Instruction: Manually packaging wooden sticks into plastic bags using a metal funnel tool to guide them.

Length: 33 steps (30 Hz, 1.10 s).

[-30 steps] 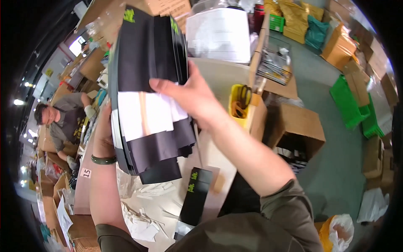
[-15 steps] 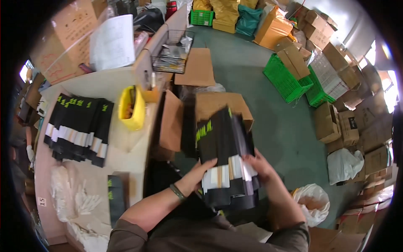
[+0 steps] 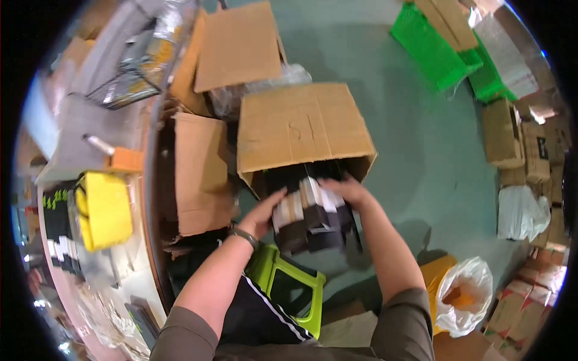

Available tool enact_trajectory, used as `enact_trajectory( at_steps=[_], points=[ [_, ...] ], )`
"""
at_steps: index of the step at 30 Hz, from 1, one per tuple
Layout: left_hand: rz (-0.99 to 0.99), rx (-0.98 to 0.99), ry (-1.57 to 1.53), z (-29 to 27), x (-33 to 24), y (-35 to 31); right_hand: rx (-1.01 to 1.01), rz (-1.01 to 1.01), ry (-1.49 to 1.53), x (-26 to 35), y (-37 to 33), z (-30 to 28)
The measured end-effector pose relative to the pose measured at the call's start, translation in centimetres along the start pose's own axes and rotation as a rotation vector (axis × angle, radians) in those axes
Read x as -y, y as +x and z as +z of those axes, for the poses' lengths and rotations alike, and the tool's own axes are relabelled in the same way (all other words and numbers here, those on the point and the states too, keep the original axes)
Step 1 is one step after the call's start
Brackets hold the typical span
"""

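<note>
Between my two hands is a bundle of flat black packs (image 3: 323, 236) with white and tan paper strips across them. My left hand (image 3: 264, 213) is closed against the bundle's left side, and my right hand (image 3: 349, 191) grips its right side near the top. The far end of the bundle reaches into the open near side of a cardboard box (image 3: 301, 123), where the flap's shadow hides it. More black packs (image 3: 57, 216) with green marks lie on the table at the left, partly behind a yellow container (image 3: 108, 210).
A green plastic stool (image 3: 316, 295) stands just below my hands. Left of the box, a loose cardboard flap (image 3: 201, 174) sticks up beside the table edge. At the right are a bin with a white liner (image 3: 475, 283), a green crate (image 3: 430, 51) and several cartons (image 3: 503, 135).
The bundle has moved away from my body and into the mouth of the cardboard box, still in both hands. My view has shifted right and downward, bringing the green stool into sight.
</note>
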State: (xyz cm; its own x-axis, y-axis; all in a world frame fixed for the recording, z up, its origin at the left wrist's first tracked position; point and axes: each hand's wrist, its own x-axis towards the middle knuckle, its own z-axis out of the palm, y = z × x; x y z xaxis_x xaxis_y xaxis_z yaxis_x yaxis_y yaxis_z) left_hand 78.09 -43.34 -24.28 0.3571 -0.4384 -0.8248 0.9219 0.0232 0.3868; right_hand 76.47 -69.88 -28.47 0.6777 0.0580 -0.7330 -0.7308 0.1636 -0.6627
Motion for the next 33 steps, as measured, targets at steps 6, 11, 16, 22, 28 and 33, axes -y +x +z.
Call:
enact_trajectory(
  at_steps=[6, 11, 16, 22, 28, 33],
  points=[
    [0.501, -0.443, 0.678, -4.7, 0.6, 6.6, -0.524, -0.193, -0.983, -3.2, 11.0, 8.2],
    [0.337, -0.287, 1.510, -3.8, 2.7, 6.3, -0.610, -0.239, -1.354, -3.2, 12.3, 14.6],
    [0.678, -0.479, 1.577, -8.8, 0.4, 4.6, -0.440, -0.202, -1.722, -3.9, 11.9, 13.1],
    [0.414, -0.271, 1.361, -6.1, -0.6, 3.0, -0.675, -0.280, -1.489, -4.4, 11.5, 5.0],
    [0.447, -0.322, 1.246, -4.9, 1.7, -2.5, -0.624, -0.211, -1.308, -6.3, 13.4, 14.6],
    [0.454, -0.203, 1.373, -1.9, 2.4, -7.7, -0.426, -0.124, -1.158, -4.7, 14.4, 20.4]
  ],
)
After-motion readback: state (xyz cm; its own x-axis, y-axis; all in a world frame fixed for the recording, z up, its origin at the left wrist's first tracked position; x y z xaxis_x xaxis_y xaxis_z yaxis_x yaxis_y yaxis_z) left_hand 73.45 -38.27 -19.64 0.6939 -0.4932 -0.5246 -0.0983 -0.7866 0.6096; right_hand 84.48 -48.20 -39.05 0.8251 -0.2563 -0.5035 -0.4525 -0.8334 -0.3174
